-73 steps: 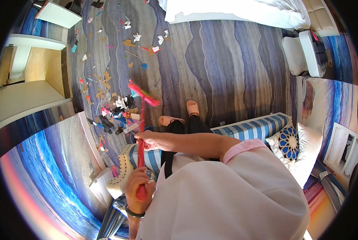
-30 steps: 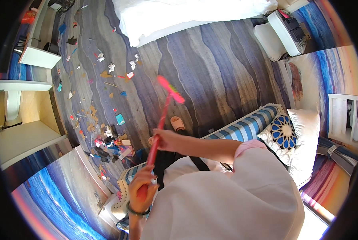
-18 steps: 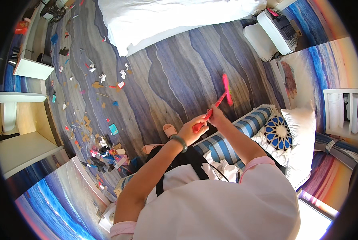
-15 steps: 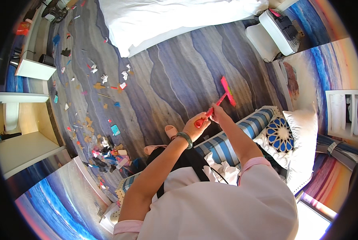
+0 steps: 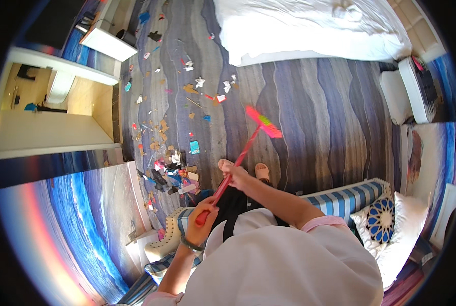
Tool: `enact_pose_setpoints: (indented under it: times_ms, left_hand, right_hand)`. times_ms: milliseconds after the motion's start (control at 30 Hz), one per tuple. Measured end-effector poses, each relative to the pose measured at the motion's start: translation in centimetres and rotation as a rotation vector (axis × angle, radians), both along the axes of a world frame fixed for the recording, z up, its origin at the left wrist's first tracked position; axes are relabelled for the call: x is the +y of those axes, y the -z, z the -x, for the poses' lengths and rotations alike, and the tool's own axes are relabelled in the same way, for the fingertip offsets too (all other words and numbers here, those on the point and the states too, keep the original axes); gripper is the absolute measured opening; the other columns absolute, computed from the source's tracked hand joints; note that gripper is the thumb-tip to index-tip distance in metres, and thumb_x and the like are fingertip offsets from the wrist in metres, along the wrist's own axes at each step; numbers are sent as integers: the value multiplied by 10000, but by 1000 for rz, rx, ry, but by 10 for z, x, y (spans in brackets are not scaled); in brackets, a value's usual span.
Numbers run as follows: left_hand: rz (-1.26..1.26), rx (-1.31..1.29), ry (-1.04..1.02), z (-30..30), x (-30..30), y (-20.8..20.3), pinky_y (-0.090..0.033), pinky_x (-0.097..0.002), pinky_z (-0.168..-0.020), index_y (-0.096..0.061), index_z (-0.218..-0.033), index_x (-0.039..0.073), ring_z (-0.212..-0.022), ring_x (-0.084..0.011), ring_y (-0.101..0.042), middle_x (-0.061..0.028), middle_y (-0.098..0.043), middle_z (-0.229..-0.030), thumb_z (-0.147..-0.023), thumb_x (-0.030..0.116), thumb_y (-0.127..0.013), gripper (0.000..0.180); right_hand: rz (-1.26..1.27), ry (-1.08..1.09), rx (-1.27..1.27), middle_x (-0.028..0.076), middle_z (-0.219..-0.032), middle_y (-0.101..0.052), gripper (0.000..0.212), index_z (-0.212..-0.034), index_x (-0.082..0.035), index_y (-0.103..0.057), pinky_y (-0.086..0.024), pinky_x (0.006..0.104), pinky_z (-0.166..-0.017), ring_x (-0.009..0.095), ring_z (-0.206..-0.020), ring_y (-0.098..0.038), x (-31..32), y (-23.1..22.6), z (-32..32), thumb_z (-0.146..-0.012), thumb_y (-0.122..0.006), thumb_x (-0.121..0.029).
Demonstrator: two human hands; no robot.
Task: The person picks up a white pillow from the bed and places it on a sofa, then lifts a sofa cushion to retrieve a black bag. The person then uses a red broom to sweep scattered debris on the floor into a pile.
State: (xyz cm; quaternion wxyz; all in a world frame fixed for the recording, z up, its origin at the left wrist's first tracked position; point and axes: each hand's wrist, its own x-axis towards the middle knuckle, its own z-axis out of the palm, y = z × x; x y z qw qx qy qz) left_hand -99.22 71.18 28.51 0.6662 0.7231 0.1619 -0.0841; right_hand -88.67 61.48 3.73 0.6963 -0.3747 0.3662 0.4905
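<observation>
A pink broom slants across in front of me, its pink head with green and yellow bristles out over the wood-patterned floor. My left hand, with a bracelet at the wrist, is wrapped round the top end of the handle. Further down the stick, my right hand is closed on it. To the left of my feet lies a heap of mixed litter: paper, brown scraps and dark pieces. A light blue packet rests just beyond the heap.
More scraps are scattered along the floor's left side. A white-covered bed stands ahead. Close on my right is a blue-striped bench with a patterned cushion. A white chair stands at the far right, an open doorway at the left.
My view has turned left. The broom has swung from pointing right to nearly straight ahead, its head moving left relative to me. My left hand has drawn back toward my body; both hands keep their grip.
</observation>
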Motion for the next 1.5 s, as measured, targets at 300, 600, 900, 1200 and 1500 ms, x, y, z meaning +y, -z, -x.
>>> enact_pose_setpoints:
  times_ms: [300, 600, 900, 1200, 1500]
  left_hand:
    - [-180, -246, 12, -40, 79, -39, -480, -310, -783, -552, -855, 11, -879, -248, -610, -152, -630, -988, -760, -46, -666, 159]
    - [90, -301, -183, -150, 148, 82, -470, -288, -841, -549, -887, 8, -939, -187, -595, -117, -601, -1064, -836, -50, -603, 94]
    - [-165, -86, -393, -44, 257, 7, -476, -250, -764, -557, -877, 9, -863, -146, -565, -125, -594, -1068, -841, -69, -565, 87]
    - [-384, -45, -462, -59, 238, -94, -481, -304, -658, -559, -823, 22, -709, -227, -594, -149, -633, -893, -719, -15, -705, 184]
    - [124, -92, -686, -125, 197, -20, -472, -257, -703, -549, -863, 19, -746, -142, -566, -107, -598, -991, -855, -16, -541, 37]
  right_hand:
    - [-91, -53, -56, -25, -708, -564, 146, -808, -146, -558, -424, 291, -584, 116, -642, -540, 80, -74, -54, -825, -659, -251]
    - [265, -86, -141, 15, -647, -521, 152, -791, -132, -551, -463, 311, -565, 158, -577, -513, 123, 48, -208, -807, -632, -260]
    - [44, -549, -69, 38, -653, -514, 160, -807, -106, -546, -432, 304, -448, 167, -531, -507, 312, 9, -77, -837, -611, -250]
    - [-275, -632, 119, -32, -707, -559, 169, -845, -131, -560, -449, 293, -642, 93, -625, -534, 330, -122, -73, -902, -621, -278]
    - [-7, -393, 195, -34, -674, -543, 160, -772, -179, -540, -453, 285, -617, 127, -683, -573, 204, -55, -184, -823, -686, -222]
